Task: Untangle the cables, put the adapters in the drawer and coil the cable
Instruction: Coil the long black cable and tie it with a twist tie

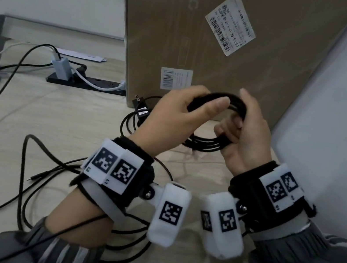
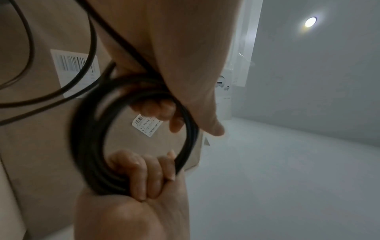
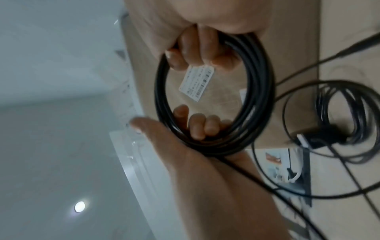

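A black cable coil (image 1: pixel 206 145) of several loops is held up above the table, in front of the cardboard box. My left hand (image 1: pixel 183 112) grips its top, thumb lying along the loops and fingers curled through the ring (image 2: pixel 160 110). Gripping the lower right part is my right hand (image 1: pixel 245 137), with its fingers (image 2: pixel 144 177) wrapped round the bundle. The right wrist view shows the coil (image 3: pixel 261 97) with my right hand (image 3: pixel 205 45) at the top of the frame. A small black adapter (image 1: pixel 141 109) with a thin cable lies on the table behind the coil. No drawer is in view.
A tall cardboard box (image 1: pixel 206 44) stands close behind the hands, and a white panel (image 1: pixel 344 115) closes off the right. Loose black cables (image 1: pixel 25 175) trail over the table at lower left. A black power strip (image 1: pixel 96 87) with a grey plug-in adapter (image 1: pixel 61 67) lies at back left.
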